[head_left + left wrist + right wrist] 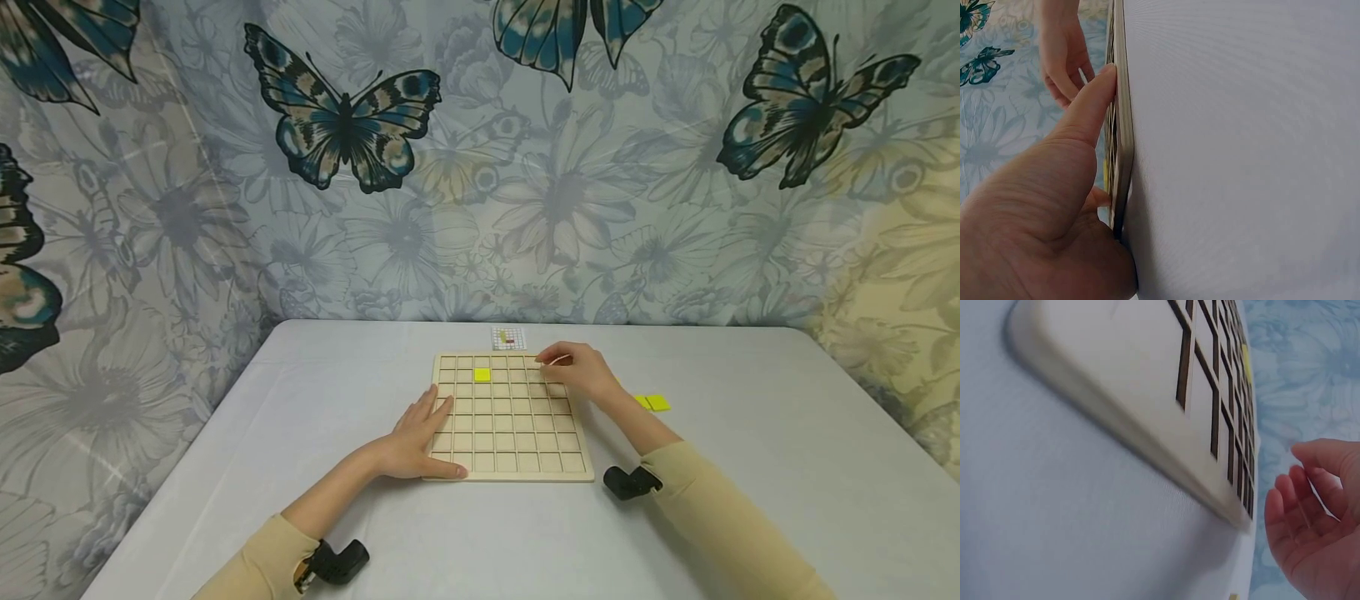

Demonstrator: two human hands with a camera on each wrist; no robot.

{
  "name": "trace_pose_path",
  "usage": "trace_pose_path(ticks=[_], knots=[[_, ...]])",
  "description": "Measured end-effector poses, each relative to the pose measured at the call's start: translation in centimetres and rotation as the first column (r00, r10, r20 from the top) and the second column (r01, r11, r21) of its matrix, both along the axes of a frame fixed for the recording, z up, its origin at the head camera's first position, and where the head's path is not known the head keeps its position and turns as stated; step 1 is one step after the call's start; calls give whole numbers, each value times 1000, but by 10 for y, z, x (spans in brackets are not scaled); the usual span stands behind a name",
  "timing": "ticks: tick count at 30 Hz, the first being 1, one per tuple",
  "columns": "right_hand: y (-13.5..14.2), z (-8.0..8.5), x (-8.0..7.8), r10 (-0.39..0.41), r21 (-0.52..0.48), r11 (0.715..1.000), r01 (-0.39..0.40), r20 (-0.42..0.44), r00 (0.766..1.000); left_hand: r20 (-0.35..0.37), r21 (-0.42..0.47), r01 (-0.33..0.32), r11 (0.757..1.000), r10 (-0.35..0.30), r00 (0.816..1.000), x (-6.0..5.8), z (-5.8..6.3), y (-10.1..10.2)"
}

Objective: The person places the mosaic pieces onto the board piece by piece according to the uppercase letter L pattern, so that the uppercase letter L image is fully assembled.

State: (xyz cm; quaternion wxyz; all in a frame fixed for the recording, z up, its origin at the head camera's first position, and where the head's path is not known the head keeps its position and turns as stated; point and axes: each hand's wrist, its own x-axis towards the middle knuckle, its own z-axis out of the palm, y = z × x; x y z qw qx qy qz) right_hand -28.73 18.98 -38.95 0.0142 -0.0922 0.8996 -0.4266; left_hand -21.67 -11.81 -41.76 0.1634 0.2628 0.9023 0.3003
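Observation:
A pale wooden grid board lies flat on the table, with one yellow square tile in a cell of its upper part. My left hand rests on the board's left side, fingers spread along that edge and thumb on the near left corner. In the left wrist view the thumb lies against the board's edge. Over the board's far right corner hovers my right hand, its fingers loosely bent. The right wrist view shows a gap between its thumb and fingers, nothing held there.
Yellow tiles lie on the table right of the board, partly behind the right forearm. A small card with a coloured grid sits just beyond the board's far edge. A butterfly-patterned wall covering rises behind the white table.

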Motion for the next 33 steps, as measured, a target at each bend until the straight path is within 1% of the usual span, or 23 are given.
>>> trace_pose_path(ticks=[6,11,17,25,33], knots=[[22,-2,1,-40,34,999,40,0,999,-4,1,1,1000,-1,1000,0,-1,-1],[42,-6,1,-63,91,994,66,-35,997,-6,-7,-4,1000,4,1000,0,-1,-1],[60,-8,4,-85,133,987,91,-49,995,0,-25,-11,1000,11,1000,0,0,-1],[73,-7,8,-111,180,977,115,-35,993,2,-27,-22,999,23,1000,1,0,0],[78,-11,7,-110,207,972,111,-17,994,-3,-28,-14,999,14,1000,1,0,0]])
